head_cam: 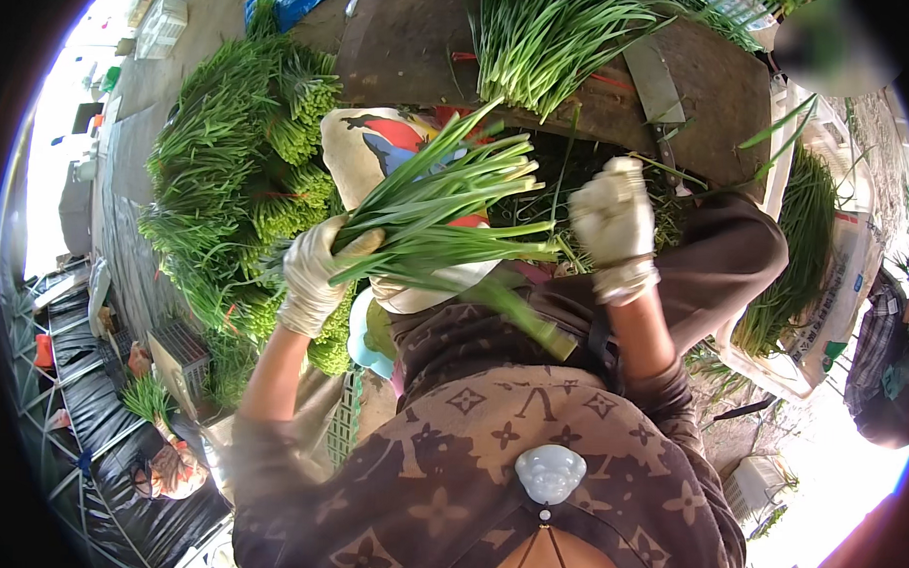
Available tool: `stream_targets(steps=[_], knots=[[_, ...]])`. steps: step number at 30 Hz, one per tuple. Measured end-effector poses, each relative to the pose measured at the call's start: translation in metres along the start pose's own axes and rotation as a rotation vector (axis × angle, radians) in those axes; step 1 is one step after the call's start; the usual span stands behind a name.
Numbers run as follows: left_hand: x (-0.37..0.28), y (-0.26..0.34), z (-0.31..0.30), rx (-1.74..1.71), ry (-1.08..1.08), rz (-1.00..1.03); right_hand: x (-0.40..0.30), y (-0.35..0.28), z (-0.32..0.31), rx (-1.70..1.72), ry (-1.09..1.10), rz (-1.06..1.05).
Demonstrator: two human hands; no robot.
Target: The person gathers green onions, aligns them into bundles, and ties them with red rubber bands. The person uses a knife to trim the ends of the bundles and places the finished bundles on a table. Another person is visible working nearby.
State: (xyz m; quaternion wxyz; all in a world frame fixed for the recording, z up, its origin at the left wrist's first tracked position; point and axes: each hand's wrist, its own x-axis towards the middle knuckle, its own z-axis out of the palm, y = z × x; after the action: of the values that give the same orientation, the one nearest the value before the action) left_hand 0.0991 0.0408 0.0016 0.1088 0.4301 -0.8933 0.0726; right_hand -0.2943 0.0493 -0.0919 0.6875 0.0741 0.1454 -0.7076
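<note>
My left hand (321,268), in a whitish glove, is closed around a loose bunch of long green leafy stalks (442,201). Their pale cut ends fan out to the right, and some lower stalks are blurred. To the right of these ends is my right hand (614,214), gloved too, with its fingers curled; whether it holds anything cannot be made out. A larger pile of the same stalks (545,54) lies on the brown board (417,57) beyond my hands. A wide-bladed knife (657,84) rests on that board, its handle towards me.
Tied green bundles (226,163) are heaped on the left. At the right, more stalks (797,243) fill a white crate (767,374). A patterned cloth (354,149) covers my left knee. Another person (880,351) in checked clothing is partly visible at the far right.
</note>
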Motion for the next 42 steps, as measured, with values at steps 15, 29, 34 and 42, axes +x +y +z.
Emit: stream_targets(steps=[15, 29, 34, 42], knots=[[0.027, -0.006, -0.026, 0.093, -0.148, 0.244, 0.063, 0.067, 0.105, -1.087, -0.667, 0.315], [-0.073, -0.021, 0.042, -1.652, -0.324, -1.313, 0.003, -0.049, -0.026, -2.381, -0.134, -0.157], [-0.082, -0.027, 0.049, -1.835, -0.414, -1.193, 0.033, 0.058, -0.012, -1.573, -0.218, 0.266], [-0.091, -0.014, 0.052, -1.933, -0.362, -1.229, 0.067, 0.151, -0.012, -0.588, -0.032, 0.617]])
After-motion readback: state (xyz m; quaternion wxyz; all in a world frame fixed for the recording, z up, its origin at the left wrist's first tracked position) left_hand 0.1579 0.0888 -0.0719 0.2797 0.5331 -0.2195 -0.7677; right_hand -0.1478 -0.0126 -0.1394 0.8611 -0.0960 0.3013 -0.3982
